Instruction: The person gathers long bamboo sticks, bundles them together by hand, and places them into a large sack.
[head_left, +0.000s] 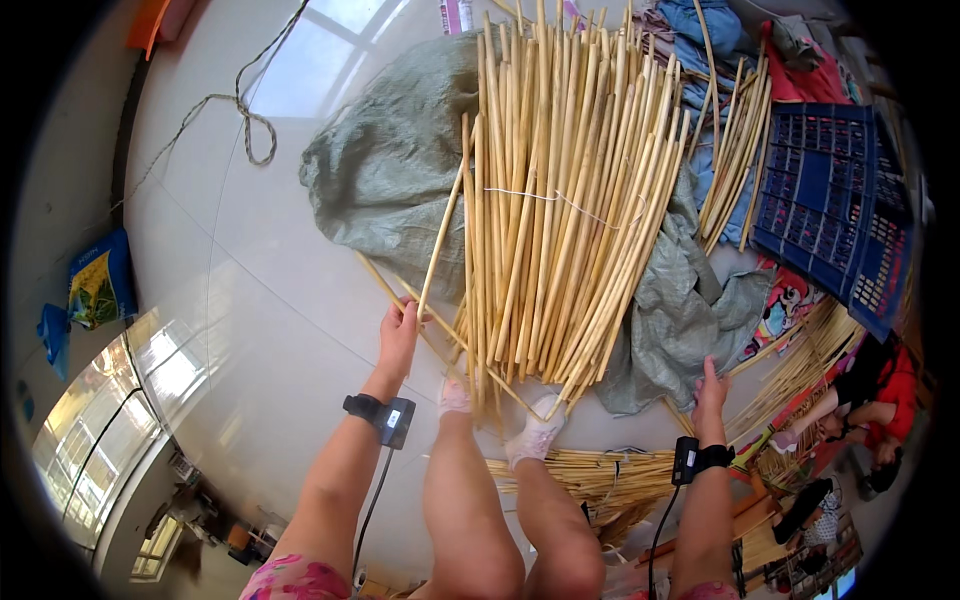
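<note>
A large pile of pale wooden or cane sticks lies lengthwise before me, with a white string across its middle, on a grey-green woven sack. At the pile's lower left my left hand grips the end of a thin stick that slants up toward the pile. Other sticks cross behind and below that hand. My right hand is off to the right, beside the sack's lower edge; its fingers look apart, and no object shows in it. Both wrists bear strapped black devices.
A blue plastic crate stands at the right, near a smaller stick bunch on blue cloth. A tied bundle lies beside my shoes. A rope is on the floor at upper left. Other people sit at lower right.
</note>
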